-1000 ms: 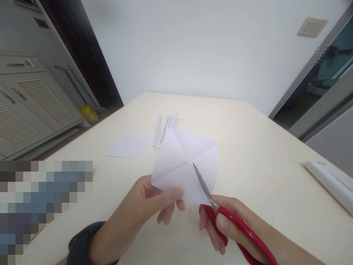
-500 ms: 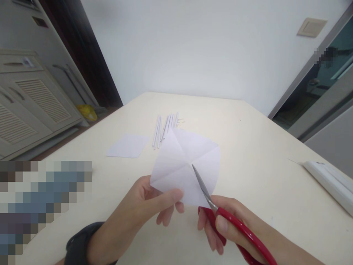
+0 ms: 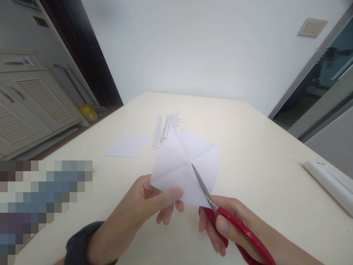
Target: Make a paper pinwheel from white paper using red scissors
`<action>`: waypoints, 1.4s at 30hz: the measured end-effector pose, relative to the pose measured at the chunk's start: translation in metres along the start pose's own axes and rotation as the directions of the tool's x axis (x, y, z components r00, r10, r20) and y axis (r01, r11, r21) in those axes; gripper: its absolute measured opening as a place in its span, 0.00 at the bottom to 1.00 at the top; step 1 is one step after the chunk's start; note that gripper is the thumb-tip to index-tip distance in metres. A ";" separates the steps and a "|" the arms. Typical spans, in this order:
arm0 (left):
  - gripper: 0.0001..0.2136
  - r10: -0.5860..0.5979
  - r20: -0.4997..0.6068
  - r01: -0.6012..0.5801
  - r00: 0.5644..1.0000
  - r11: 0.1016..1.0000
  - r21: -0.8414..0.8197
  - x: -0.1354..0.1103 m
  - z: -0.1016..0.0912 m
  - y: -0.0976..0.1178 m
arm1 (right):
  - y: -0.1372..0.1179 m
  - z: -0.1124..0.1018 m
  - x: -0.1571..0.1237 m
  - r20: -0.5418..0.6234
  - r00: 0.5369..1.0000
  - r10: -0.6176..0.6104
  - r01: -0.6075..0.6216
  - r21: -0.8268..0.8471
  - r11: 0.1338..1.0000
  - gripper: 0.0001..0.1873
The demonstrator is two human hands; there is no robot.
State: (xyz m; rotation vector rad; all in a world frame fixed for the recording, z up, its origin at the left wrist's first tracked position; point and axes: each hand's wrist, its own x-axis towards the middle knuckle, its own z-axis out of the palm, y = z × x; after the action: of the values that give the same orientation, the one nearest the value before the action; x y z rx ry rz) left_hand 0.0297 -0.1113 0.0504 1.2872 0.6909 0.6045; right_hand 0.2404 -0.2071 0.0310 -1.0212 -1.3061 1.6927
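A person's two bare hands work with paper above the near part of a pale desk [image 3: 248, 165]. The left hand [image 3: 146, 202] pinches a creased white sheet [image 3: 171, 169] at its near left edge, thumb on top and the other fingers underneath. The right hand [image 3: 242, 213] grips red-handled scissors [image 3: 237, 223], its fingers wrapped around the handles. One blade [image 3: 200, 182] lies across the sheet, running from the near right corner to a tip by the point where the folds meet; the other blade is mostly hidden, so how far the two stand apart cannot be told.

Almost nothing shifts from half a second earlier: the sheet's right side moves slightly, while the tip stays beside the center. That suggests a pause, or a slow cut, with the blade lined up toward the middle and the sheet kept steady.

Farther off, a second white sheet [image 3: 128, 145] lies flat at left, near slim white sticks [image 3: 156, 131] that rest partly behind the held paper.
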 end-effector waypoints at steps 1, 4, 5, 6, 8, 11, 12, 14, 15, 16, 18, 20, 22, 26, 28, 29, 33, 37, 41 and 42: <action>0.10 -0.001 -0.002 0.001 1.000 1.000 -0.001 0.000 0.000 0.000 | 0.000 0.000 0.000 -0.003 1.000 -0.001 0.001 0.004 1.000 0.24; 0.10 -0.006 0.003 0.006 1.000 1.000 -0.007 0.000 -0.001 0.000 | -0.002 0.001 0.001 -0.009 1.000 -0.021 0.021 0.004 1.000 0.24; 0.10 -0.008 0.006 0.008 1.000 1.000 -0.008 0.000 -0.001 0.000 | -0.002 0.002 0.001 -0.012 1.000 -0.029 0.029 0.002 1.000 0.24; 0.10 -0.009 0.008 0.009 1.000 1.000 -0.010 0.000 -0.001 0.000 | -0.003 0.002 0.001 -0.016 0.999 -0.031 0.031 -0.001 1.000 0.23; 0.10 -0.010 0.007 0.010 1.000 1.000 -0.012 0.001 -0.001 0.001 | -0.004 0.002 0.001 -0.017 1.000 -0.025 0.025 -0.001 1.000 0.22; 0.11 -0.008 0.007 0.008 1.000 1.000 -0.017 0.001 0.000 0.002 | -0.005 0.003 0.001 -0.011 1.000 -0.021 0.021 -0.002 1.000 0.22; 0.11 -0.009 0.007 0.009 1.000 1.000 -0.017 0.001 0.000 0.002 | -0.005 0.003 0.001 -0.011 1.000 -0.022 0.022 -0.003 1.000 0.22; 0.11 -0.009 0.007 0.009 1.000 1.000 -0.018 0.001 0.001 0.002 | -0.004 0.002 0.000 -0.009 1.000 -0.020 0.020 -0.013 1.000 0.22; 0.11 -0.010 0.008 0.010 1.000 1.000 -0.019 0.001 0.001 0.002 | -0.003 0.002 0.000 -0.006 1.000 -0.020 0.020 -0.019 1.000 0.23; 0.11 -0.011 0.008 0.011 1.000 1.000 -0.020 0.001 0.001 0.001 | -0.003 0.002 0.000 -0.003 1.000 -0.020 0.020 -0.023 1.000 0.23; 0.11 -0.011 0.011 0.011 1.000 1.000 -0.022 0.001 0.001 0.001 | -0.002 0.001 0.001 -0.002 1.000 -0.020 0.020 -0.024 1.000 0.24; 0.11 -0.016 0.008 0.016 1.000 1.000 -0.022 0.001 0.001 0.001 | -0.001 0.000 0.001 -0.002 1.000 -0.017 0.017 -0.026 1.000 0.24; 0.11 -0.020 0.001 0.020 1.000 1.000 -0.016 0.001 0.002 0.002 | -0.001 0.000 0.001 -0.003 1.000 -0.018 0.017 -0.032 0.999 0.24; 0.10 -0.032 -0.013 0.032 0.999 0.999 -0.002 0.001 0.002 0.003 | 0.000 0.001 0.001 0.004 1.000 -0.010 0.010 -0.031 0.999 0.24; 0.10 -0.032 -0.012 0.032 0.999 0.999 0.000 0.000 0.002 0.003 | 0.001 0.002 0.001 0.003 1.000 -0.010 0.010 -0.029 1.000 0.25; 0.11 -0.028 -0.007 0.028 1.000 1.000 0.001 0.000 0.002 0.003 | 0.002 0.002 0.001 0.006 1.000 -0.012 0.012 -0.030 0.999 0.25; 0.11 -0.021 -0.004 0.021 1.000 1.000 0.005 0.000 0.001 0.003 | 0.003 0.001 0.002 0.019 0.999 -0.026 0.026 -0.047 0.999 0.26; 0.11 -0.026 -0.001 0.026 1.000 1.000 0.004 -0.001 0.000 0.002 | 0.003 0.002 0.001 0.028 0.999 -0.023 0.025 -0.048 0.999 0.27; 0.12 -0.019 0.002 0.019 1.000 1.000 0.000 -0.001 0.000 0.002 | 0.003 0.002 0.000 0.022 1.000 -0.006 0.007 -0.068 0.998 0.27; 0.12 -0.018 0.002 0.018 1.000 1.000 0.001 -0.001 0.000 0.001 | 0.003 0.002 0.000 0.025 1.000 -0.004 0.006 -0.072 0.997 0.28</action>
State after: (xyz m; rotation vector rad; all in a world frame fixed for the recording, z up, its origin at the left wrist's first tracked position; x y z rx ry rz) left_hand 0.0289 -0.1116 0.0520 1.2810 0.7005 0.5885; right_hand 0.2381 -0.2082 0.0287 -1.0404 -1.3934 1.6705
